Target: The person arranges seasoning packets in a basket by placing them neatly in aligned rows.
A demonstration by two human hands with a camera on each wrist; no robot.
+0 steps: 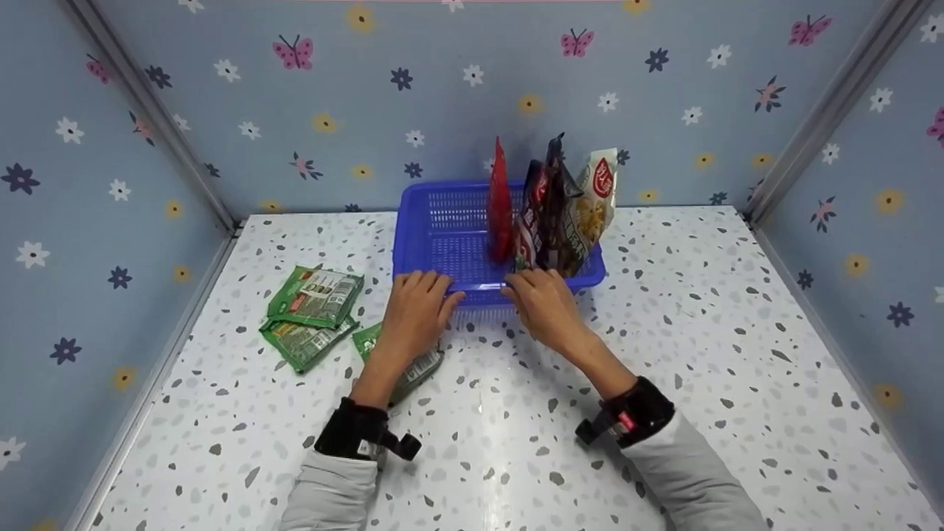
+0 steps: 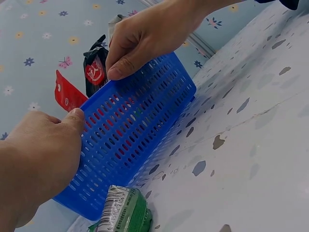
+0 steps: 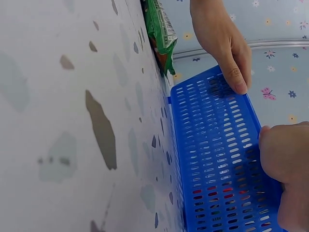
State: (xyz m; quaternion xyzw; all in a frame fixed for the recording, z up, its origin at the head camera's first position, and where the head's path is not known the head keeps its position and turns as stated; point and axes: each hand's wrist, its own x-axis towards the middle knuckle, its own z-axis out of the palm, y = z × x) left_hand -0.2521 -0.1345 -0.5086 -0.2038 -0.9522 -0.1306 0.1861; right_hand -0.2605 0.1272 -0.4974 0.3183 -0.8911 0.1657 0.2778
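A blue plastic basket with slotted walls stands near the back wall. My left hand grips its front rim left of the middle, fingers over the edge and thumb in front. On the same rim, farther right, my right hand holds on in the same way. Inside the basket's right half several snack packets stand upright: a red packet, dark packets and a white-and-brown packet. Their lower parts are hidden in the wrist views by the basket wall.
Two green packets overlap on the speckled table to the left. Another green packet lies partly under my left forearm, close to the basket. Flowered panels enclose the back and sides.
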